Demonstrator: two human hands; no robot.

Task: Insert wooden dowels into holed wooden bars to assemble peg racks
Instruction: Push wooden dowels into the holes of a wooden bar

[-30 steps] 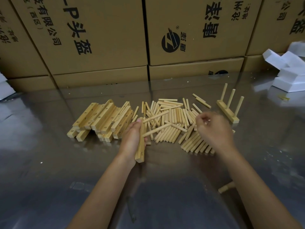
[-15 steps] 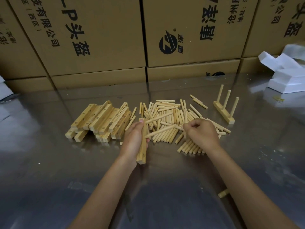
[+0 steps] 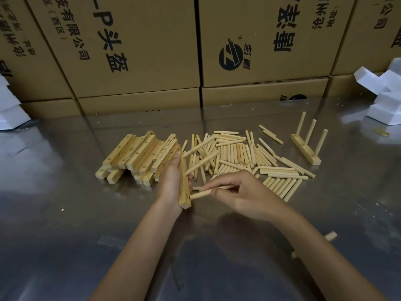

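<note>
My left hand [image 3: 170, 181] grips a holed wooden bar [image 3: 184, 192] on its edge, with two dowels [image 3: 200, 162] sticking out of it to the right. My right hand [image 3: 245, 194] pinches a dowel [image 3: 200, 194] whose left end sits at the bar's near hole. A second dowel lies in the same fingers just above it. A stack of holed bars [image 3: 138, 156] lies to the left, a heap of loose dowels [image 3: 240, 155] behind my hands. A finished rack [image 3: 307, 146] with three upright pegs stands at the right.
Cardboard boxes [image 3: 134, 51] wall off the back of the shiny metal table [image 3: 65, 213]. White foam blocks [image 3: 386, 98] sit at the far right, more at the far left [image 3: 8, 114]. A stray dowel [image 3: 329, 235] lies near my right forearm.
My right hand picked dowels from the heap and moved left and nearer, bringing one dowel's end up to the bar's near hole. My left hand kept the bar almost still.
</note>
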